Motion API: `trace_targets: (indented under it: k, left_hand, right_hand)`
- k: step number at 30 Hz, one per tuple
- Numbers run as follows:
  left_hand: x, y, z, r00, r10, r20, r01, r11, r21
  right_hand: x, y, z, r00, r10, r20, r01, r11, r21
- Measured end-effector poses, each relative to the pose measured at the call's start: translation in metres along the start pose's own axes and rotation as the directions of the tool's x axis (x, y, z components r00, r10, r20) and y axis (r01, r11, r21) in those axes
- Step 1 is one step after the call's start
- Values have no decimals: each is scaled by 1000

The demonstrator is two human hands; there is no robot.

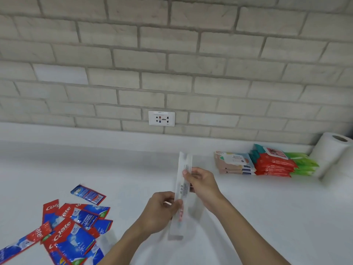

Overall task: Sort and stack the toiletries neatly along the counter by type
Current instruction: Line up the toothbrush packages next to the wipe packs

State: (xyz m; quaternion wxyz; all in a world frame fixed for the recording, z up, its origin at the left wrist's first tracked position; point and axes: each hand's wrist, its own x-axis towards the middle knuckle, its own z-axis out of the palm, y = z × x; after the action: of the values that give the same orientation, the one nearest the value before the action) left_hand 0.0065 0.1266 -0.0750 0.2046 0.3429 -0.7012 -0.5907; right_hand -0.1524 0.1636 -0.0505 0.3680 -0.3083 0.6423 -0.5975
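Head view. Both hands hold one long narrow packet (pixel 183 161) upright-ish above the middle of the white counter (pixel 267 211), clear of the surface as far as I can tell. The left hand (pixel 162 211) pinches its lower part and the right hand (pixel 200 181) pinches it higher up, thumb on the front. Both grips are closed on the packet.

The packet is clear or frosted film with small print and something pink inside low down, probably a toothbrush, though it is blurred. It looks light, with a stiff core and a crinkly, slick wrapper. It is best held at mid-length over the stiff part, not by the floppy sealed ends.

At lower left is a loose heap of toothpaste boxes (pixel 72 226), red and blue glossy card, flat, overlapping and unsorted. They should be light, rigid and easy to stack.

At right against the brick wall (pixel 172 54) are soft wipe packs in neat stacks: beige (pixel 234 162), red (pixel 273 166) and green (pixel 303 163). They touch side by side and look squashy. A paper roll (pixel 331 152) stands just beside the green ones. A wall socket (pixel 161 118) sits above the counter.
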Motion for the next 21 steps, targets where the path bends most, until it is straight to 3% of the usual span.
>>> trace_targets:
  k: [11, 21]
  left_hand:
    - [44, 12, 54, 994, -22, -109, 17, 999, -47]
    - [101, -1, 94, 976, -72, -203, 72, 997, -10]
  right_hand:
    - [51, 22, -59, 983, -14, -183, -10, 992, -125]
    - [92, 41, -97, 994, -26, -108, -23, 903, -429]
